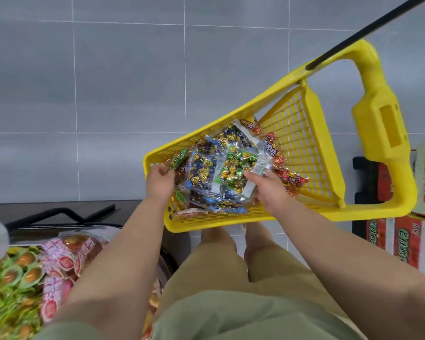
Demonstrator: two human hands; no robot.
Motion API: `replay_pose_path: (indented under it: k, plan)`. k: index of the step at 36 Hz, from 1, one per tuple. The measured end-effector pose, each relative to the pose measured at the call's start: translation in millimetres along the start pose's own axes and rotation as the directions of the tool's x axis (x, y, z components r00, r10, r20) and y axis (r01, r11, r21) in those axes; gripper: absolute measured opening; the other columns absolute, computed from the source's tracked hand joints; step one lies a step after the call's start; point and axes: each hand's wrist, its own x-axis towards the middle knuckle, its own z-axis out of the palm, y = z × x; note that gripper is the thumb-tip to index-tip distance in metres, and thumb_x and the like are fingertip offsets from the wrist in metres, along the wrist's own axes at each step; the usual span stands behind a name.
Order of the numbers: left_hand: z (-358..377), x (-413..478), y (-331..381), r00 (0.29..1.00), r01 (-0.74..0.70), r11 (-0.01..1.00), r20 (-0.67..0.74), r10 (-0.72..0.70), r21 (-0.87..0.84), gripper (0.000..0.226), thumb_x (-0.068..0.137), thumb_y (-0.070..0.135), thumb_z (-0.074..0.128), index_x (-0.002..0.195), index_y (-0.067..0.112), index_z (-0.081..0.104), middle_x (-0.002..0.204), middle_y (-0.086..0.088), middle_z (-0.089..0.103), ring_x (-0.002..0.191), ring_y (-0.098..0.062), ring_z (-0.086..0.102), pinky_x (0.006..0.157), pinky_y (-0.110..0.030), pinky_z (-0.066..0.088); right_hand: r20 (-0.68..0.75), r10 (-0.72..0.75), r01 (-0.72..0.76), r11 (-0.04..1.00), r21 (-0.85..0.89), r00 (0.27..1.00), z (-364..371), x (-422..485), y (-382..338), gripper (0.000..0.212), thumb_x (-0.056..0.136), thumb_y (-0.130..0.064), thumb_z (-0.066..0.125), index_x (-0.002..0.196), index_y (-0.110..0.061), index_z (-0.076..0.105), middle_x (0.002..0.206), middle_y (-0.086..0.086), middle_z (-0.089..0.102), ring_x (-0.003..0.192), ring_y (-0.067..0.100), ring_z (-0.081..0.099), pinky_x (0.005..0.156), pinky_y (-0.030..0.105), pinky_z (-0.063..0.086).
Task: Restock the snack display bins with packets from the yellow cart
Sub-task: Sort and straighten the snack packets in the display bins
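yellow cart (378, 123): moulded plastic, smooth, slight sheen, lattice walls | snack packets (221, 173): clear and foil film, glossy, crinkled | floor tiles (123, 82): grey, matt, smooth | cartons (407, 239): printed cardboard | shorts (219, 278): matt cloth

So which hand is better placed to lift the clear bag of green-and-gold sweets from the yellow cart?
Right. The right hand touches the clear plastic bag of green-and-gold sweets; the left hand is by the wall of the yellow plastic cart, away from that bag.

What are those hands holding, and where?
The right hand has its grip on a bag of green-wrapped snacks, at its right edge. Whether the left hand holds anything is unclear.
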Motion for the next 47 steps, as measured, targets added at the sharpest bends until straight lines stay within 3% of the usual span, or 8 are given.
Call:
replay_pose_path:
  k: [3,6,13,25,31,35,41,47]
  plan:
    - [-2,22,-5,0.995,-0.064,0.973,0.09,0.045,0.222,0.05,0.093,0.016,0.058,0.139,0.006,0.042,0.138,-0.016,0.05,0.123,-0.033,0.05,0.093,-0.033,0.039,-0.029,-0.009,0.011,0.999,0.044,1.0,-6,5,2,0.048,0.08,-0.025,0.073,0.12,-0.008,0.053,0.099,0.007,0.063,0.09,0.024,0.062,0.092,0.052,0.048]
    - [2,37,-6,0.978,-0.087,0.934,0.206,0.015,0.347,0.058,0.094,0.016,0.058,0.144,0.007,0.032,0.139,-0.02,0.049,0.118,-0.038,0.053,0.082,-0.032,0.041,-0.008,-0.025,0.026,0.995,0.092,1.0,-7,7,4,0.016,0.081,-0.02,0.072,0.091,-0.017,0.06,0.079,0.002,0.06,0.075,0.021,0.059,0.09,0.055,0.047]
    - [13,46,-5,0.982,-0.106,0.813,0.187,-0.004,0.573,0.047,0.099,0.018,0.048,0.144,0.014,0.041,0.137,-0.018,0.053,0.121,-0.036,0.053,0.096,-0.038,0.045,-0.014,-0.024,0.025,0.997,0.074,1.0,-8,11,12,0.02,0.079,-0.024,0.074,0.089,-0.016,0.058,0.073,0.001,0.06,0.073,0.023,0.059,0.086,0.054,0.049]
    - [-45,-34,21,0.963,-0.259,0.966,-0.084,0.256,-0.024,0.019,0.099,0.016,0.049,0.102,0.004,0.063,0.09,-0.008,0.06,0.081,-0.022,0.057,0.069,-0.021,0.044,0.037,0.019,-0.022,0.996,0.084,0.999,-9,-22,-2,0.042,0.083,-0.025,0.069,0.116,-0.007,0.052,0.091,0.005,0.056,0.082,0.021,0.056,0.074,0.036,0.046]
    - [-51,-69,40,0.978,0.124,0.75,0.206,0.017,-0.65,0.011,0.099,0.015,0.05,0.093,0.012,0.059,0.103,-0.012,0.06,0.076,-0.018,0.067,0.066,-0.024,0.058,0.312,0.053,-0.157,0.935,0.319,0.949,-7,-38,-7,0.007,0.09,-0.021,0.059,0.091,-0.014,0.06,0.072,0.003,0.072,0.064,0.019,0.07,0.056,0.031,0.056]
    - [-28,-79,40,0.909,0.277,0.767,0.417,-0.014,-0.579,0.007,0.098,0.014,0.051,0.096,0.012,0.057,0.112,-0.008,0.054,0.075,-0.02,0.068,0.068,-0.027,0.059,0.429,-0.021,-0.182,0.886,0.426,0.903,4,-47,-11,0.006,0.081,-0.018,0.062,0.083,-0.013,0.06,0.08,0.007,0.073,0.074,0.025,0.071,0.059,0.035,0.057]
    - [-5,-79,39,0.798,0.368,0.769,0.601,0.026,-0.522,0.02,0.091,0.03,0.059,0.103,0.014,0.059,0.095,-0.004,0.064,0.088,-0.027,0.071,0.065,-0.028,0.059,0.338,-0.024,-0.106,0.927,0.36,0.941,8,-36,-8,0.015,0.093,-0.017,0.053,0.104,-0.008,0.058,0.111,0.016,0.06,0.109,0.032,0.056,0.104,0.052,0.039]
    - [2,-34,5,0.99,0.123,0.984,0.081,-0.113,-0.13,0.028,0.095,0.022,0.053,0.116,0.006,0.061,0.109,-0.013,0.067,0.097,-0.028,0.064,0.082,-0.037,0.051,0.235,0.023,-0.115,0.917,0.382,0.972,-15,-14,7,0.025,0.09,-0.024,0.058,0.114,-0.015,0.055,0.11,0.01,0.068,0.097,0.027,0.066,0.083,0.042,0.053]
